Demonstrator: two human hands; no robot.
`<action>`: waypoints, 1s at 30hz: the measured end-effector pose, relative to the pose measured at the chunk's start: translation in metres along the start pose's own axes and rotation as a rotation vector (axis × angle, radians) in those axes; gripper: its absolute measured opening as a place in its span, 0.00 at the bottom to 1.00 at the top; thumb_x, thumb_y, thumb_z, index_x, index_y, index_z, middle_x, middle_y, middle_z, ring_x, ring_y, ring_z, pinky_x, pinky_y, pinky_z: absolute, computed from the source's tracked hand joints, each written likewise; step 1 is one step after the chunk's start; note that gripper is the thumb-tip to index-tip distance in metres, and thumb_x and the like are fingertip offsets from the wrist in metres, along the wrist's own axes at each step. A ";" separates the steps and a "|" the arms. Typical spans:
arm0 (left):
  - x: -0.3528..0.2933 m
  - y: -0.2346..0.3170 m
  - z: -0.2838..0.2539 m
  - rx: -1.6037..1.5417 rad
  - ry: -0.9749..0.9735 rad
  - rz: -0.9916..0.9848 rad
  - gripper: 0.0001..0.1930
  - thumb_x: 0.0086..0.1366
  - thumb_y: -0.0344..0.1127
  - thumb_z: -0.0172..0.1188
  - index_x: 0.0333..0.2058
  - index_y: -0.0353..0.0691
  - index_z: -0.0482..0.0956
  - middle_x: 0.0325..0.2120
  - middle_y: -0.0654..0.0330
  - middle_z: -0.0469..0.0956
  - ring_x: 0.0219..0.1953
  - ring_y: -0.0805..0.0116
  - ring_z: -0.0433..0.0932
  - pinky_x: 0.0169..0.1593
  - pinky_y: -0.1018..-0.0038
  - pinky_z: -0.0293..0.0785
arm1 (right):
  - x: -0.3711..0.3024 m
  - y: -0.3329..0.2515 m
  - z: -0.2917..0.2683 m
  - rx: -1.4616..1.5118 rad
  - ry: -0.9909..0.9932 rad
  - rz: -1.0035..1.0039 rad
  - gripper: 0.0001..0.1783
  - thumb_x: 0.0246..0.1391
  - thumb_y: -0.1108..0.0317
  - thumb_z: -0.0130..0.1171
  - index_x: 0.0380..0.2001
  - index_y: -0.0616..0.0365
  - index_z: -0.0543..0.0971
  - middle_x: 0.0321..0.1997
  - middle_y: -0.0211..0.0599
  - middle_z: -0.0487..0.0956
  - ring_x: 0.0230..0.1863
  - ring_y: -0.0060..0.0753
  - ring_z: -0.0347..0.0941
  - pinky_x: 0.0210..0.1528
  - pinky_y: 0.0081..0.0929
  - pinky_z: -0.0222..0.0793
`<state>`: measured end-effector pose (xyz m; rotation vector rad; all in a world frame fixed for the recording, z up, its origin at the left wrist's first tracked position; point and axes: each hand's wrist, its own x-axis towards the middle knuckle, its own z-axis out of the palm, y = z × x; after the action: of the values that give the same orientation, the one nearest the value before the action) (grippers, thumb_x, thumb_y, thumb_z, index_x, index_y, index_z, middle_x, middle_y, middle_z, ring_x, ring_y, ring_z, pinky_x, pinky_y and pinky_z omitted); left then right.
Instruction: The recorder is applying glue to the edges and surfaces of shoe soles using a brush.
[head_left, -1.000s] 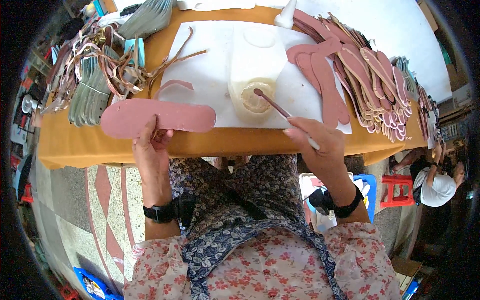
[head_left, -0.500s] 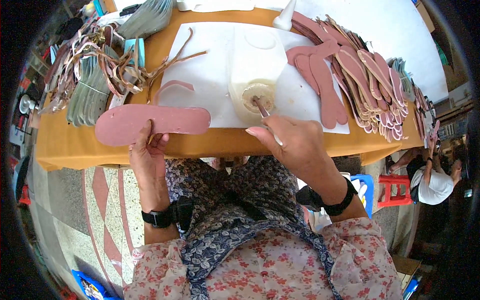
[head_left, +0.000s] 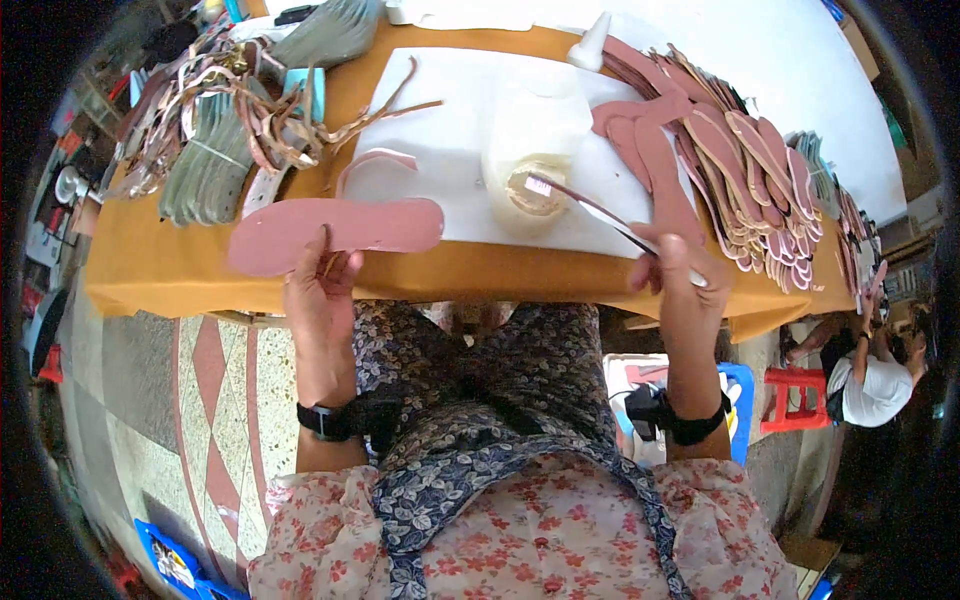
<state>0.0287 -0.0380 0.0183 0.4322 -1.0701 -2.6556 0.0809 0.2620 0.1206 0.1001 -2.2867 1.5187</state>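
Note:
My left hand (head_left: 325, 285) grips a pink shoe insole (head_left: 340, 232) from below, thumb on its upper face. In my right hand (head_left: 685, 275) is a slim, long tool (head_left: 600, 210), dark and pale along its length with a white rear end. Its tip reaches over the round opening of a cut-down whitish plastic jug (head_left: 520, 215) lined with pale, glue-like residue. A small white label with pink print (head_left: 538, 184) shows at that tip; whether the tool holds it, I cannot tell.
Pink insoles (head_left: 740, 180) lie piled on the right. Bundled clear soles (head_left: 205, 170) and tangled strips (head_left: 265, 130) lie left. A white board (head_left: 430, 130) rests on the orange-covered table (head_left: 140, 260). A white cone-shaped nozzle (head_left: 590, 45) stands behind. Another person sits far right by a red stool (head_left: 795, 400).
My right hand has drawn back to the right, lifting the tool's tip from inside the jug's opening. The white label has come into view. The insole stays in my left hand.

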 end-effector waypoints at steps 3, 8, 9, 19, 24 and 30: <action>-0.004 0.001 0.004 -0.026 0.000 -0.035 0.07 0.58 0.30 0.55 0.36 0.37 0.73 0.28 0.61 0.76 0.27 0.72 0.76 0.27 0.80 0.77 | -0.015 0.011 -0.009 0.176 0.010 0.060 0.19 0.59 0.60 0.44 0.32 0.66 0.78 0.14 0.32 0.73 0.15 0.20 0.67 0.18 0.16 0.58; -0.018 0.011 0.014 -0.044 -0.004 -0.035 0.07 0.59 0.31 0.55 0.36 0.36 0.73 0.27 0.60 0.76 0.26 0.71 0.76 0.27 0.80 0.77 | -0.037 0.014 -0.010 0.398 0.023 0.082 0.21 0.60 0.59 0.42 0.33 0.68 0.77 0.15 0.36 0.73 0.16 0.25 0.68 0.19 0.18 0.59; -0.021 0.012 0.013 -0.045 -0.040 -0.036 0.08 0.59 0.31 0.55 0.36 0.35 0.73 0.27 0.59 0.76 0.26 0.71 0.76 0.28 0.79 0.78 | -0.041 0.012 -0.009 0.425 0.003 0.067 0.21 0.60 0.59 0.42 0.34 0.68 0.76 0.15 0.37 0.73 0.16 0.25 0.69 0.19 0.19 0.60; -0.062 0.030 0.013 -0.116 -0.137 -0.019 0.08 0.59 0.29 0.53 0.36 0.33 0.73 0.27 0.58 0.76 0.26 0.69 0.77 0.31 0.76 0.78 | -0.087 -0.006 -0.014 0.515 -0.077 -0.082 0.18 0.59 0.62 0.45 0.35 0.68 0.75 0.18 0.38 0.74 0.20 0.28 0.71 0.22 0.21 0.63; -0.077 0.041 0.014 -0.156 -0.160 -0.008 0.08 0.59 0.29 0.53 0.37 0.34 0.73 0.27 0.58 0.77 0.26 0.69 0.77 0.32 0.75 0.77 | -0.106 -0.012 -0.022 0.526 -0.081 -0.118 0.16 0.57 0.64 0.47 0.36 0.68 0.75 0.19 0.38 0.75 0.20 0.27 0.71 0.22 0.20 0.63; -0.097 0.050 0.013 -0.130 -0.215 0.010 0.06 0.59 0.30 0.53 0.36 0.37 0.72 0.28 0.60 0.76 0.27 0.71 0.76 0.33 0.76 0.76 | -0.124 -0.013 -0.028 0.552 -0.100 -0.154 0.13 0.55 0.68 0.50 0.37 0.68 0.75 0.20 0.39 0.75 0.20 0.28 0.72 0.24 0.22 0.66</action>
<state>0.1191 -0.0329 0.0803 0.1177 -0.9439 -2.7901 0.2065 0.2633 0.0968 0.4986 -1.8135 2.0488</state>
